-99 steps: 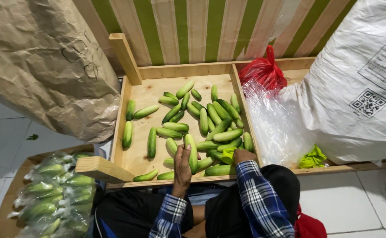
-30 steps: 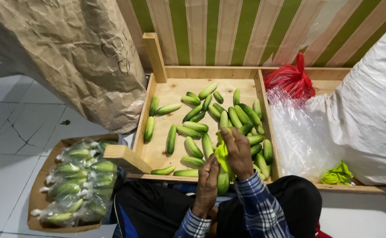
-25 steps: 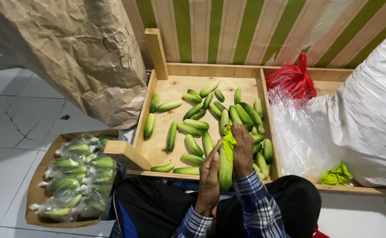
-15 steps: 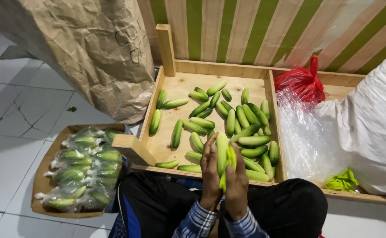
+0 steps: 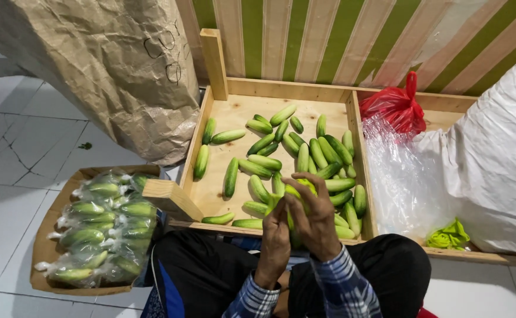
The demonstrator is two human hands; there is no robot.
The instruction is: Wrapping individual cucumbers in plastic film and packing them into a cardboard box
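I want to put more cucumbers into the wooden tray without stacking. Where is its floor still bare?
Bare wood shows along the wooden tray's far left corner and back wall, and between the left-hand cucumbers and the left wall. The right half is crowded with the cucumber pile, and both hands block the near edge.

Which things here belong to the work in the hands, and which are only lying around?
In use: left hand, right hand, cucumber held between them, yellow-green band, wooden tray of loose cucumbers.

Lying about: brown paper sack, red bag, white sack.

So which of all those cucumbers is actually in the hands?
The pale green cucumber standing nearly upright between the left hand and right hand, lifted above the others lying loose in the wooden tray.
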